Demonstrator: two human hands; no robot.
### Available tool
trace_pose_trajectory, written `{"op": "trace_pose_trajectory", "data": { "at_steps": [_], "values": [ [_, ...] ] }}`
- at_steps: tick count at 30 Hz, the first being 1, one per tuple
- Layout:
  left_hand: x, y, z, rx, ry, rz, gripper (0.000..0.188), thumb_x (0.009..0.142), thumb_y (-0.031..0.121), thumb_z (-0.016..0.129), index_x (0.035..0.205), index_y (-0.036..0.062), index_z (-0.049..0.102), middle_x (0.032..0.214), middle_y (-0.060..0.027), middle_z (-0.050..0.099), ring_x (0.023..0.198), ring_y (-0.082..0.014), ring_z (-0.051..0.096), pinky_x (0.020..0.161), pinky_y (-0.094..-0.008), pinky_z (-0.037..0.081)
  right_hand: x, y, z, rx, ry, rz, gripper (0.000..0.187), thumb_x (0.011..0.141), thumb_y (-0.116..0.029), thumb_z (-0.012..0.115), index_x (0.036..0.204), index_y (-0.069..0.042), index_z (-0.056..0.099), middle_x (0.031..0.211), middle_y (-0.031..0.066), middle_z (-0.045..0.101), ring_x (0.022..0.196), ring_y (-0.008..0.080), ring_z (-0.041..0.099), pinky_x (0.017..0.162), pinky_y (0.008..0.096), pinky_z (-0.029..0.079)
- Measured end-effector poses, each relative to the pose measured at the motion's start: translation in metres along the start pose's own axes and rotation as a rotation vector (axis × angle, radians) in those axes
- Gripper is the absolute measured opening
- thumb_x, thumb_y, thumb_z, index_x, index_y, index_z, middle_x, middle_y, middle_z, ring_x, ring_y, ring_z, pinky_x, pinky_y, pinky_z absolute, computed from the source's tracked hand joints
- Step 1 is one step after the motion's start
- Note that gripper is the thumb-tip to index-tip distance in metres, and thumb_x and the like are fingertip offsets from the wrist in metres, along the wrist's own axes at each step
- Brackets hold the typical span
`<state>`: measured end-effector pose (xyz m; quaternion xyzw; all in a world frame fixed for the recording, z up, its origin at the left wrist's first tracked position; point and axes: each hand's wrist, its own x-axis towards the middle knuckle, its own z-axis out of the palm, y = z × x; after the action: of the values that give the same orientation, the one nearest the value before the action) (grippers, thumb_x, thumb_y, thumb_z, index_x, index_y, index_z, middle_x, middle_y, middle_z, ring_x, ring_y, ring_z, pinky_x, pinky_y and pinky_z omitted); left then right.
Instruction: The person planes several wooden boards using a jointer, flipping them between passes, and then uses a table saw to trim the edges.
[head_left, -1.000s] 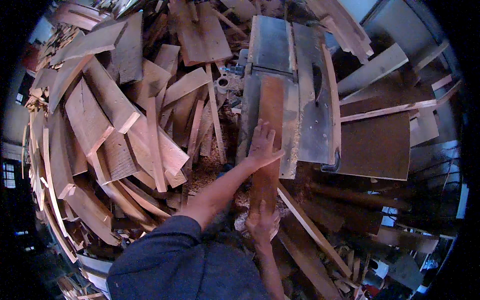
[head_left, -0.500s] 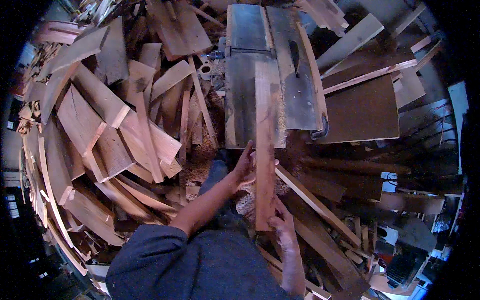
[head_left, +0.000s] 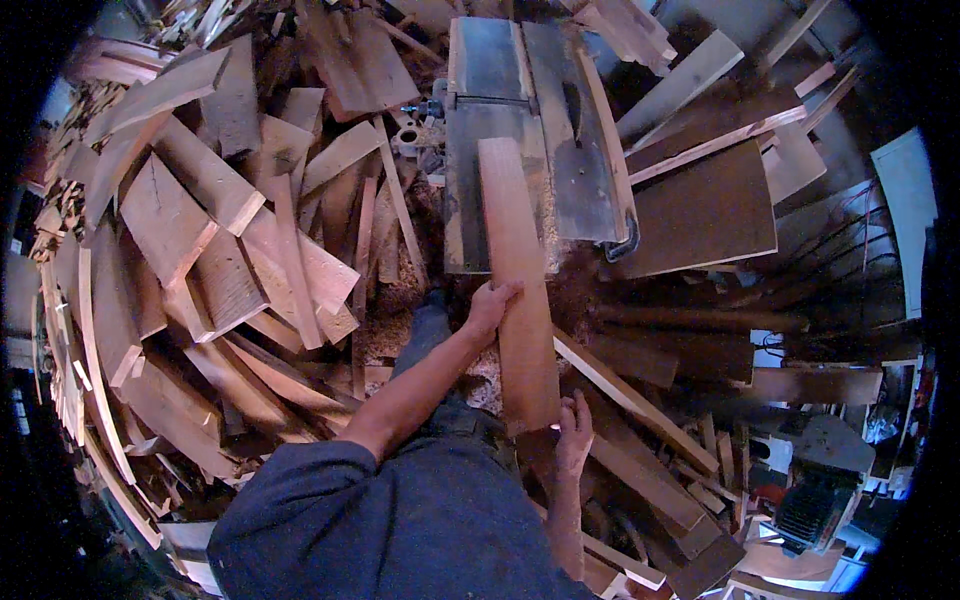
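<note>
A long wooden board (head_left: 522, 330) lies with its wide face up, slanting slightly from upper left to lower right. Its far part rests over the near metal table of a woodworking jointer (head_left: 465, 190); its near end sticks out toward my body. My left hand (head_left: 490, 308) grips the board's left edge around mid-length, thumb on top and the other fingers mostly hidden beneath. Beside the near right corner is my right hand (head_left: 572, 430), its fingers raised and apart and not wrapped around the wood. Its thumb is close to that corner; contact is unclear.
Stacked boards (head_left: 165, 215) crowd the left side. Right of the machine stands a wide dark panel (head_left: 700, 215). A thin wood strip (head_left: 640, 400) slants down at my right, near more planks. A dark ribbed motor (head_left: 812, 510) sits at lower right. Shavings (head_left: 400, 335) cover the floor.
The board has turned from narrow edge up to broad face up, its far end swinging left. My left hand has closed over its edge; my right hand's fingers have come off the near end.
</note>
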<state>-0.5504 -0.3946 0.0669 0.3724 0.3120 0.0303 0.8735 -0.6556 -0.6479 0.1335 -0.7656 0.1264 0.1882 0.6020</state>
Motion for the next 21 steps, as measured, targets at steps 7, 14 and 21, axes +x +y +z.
{"op": "trace_pose_trajectory", "data": {
  "at_steps": [7,14,21],
  "values": [
    [0.016,-0.021,-0.005,0.169,0.154,0.065,0.046,0.084,0.029,0.078,0.114,-0.0023,0.062,0.102,-0.0095,0.069,0.087,-0.0180,0.067,0.079,-0.0337,0.054,0.001,-0.025,0.042,-1.031,-0.155,-0.506,0.094,0.070,-0.036,0.082,0.148,-0.010,0.039,0.113,0.0242,0.056,0.103,0.0432,0.056,0.089,0.0503,0.048],
    [0.068,-0.049,-0.062,0.888,0.292,0.125,0.065,0.085,0.040,0.075,0.128,-0.0018,0.051,0.133,-0.0201,0.054,0.117,-0.0340,0.057,0.098,-0.0458,0.048,0.020,-0.034,0.079,-1.241,-0.237,-0.349,0.108,0.069,-0.045,0.078,0.156,-0.017,0.020,0.109,0.0224,0.054,0.096,0.0424,0.056,0.084,0.0500,0.050],
    [0.114,-0.016,-0.037,1.752,0.547,0.890,0.083,0.083,0.057,0.066,0.144,0.0044,0.044,0.156,-0.0236,0.027,0.145,-0.0480,0.019,0.117,-0.0573,0.020,0.056,0.021,0.096,-1.339,-0.186,-0.568,0.116,0.066,-0.058,0.078,0.157,-0.018,0.020,0.099,0.0230,0.050,0.087,0.0408,0.054,0.072,0.0473,0.047]
  ]
}}
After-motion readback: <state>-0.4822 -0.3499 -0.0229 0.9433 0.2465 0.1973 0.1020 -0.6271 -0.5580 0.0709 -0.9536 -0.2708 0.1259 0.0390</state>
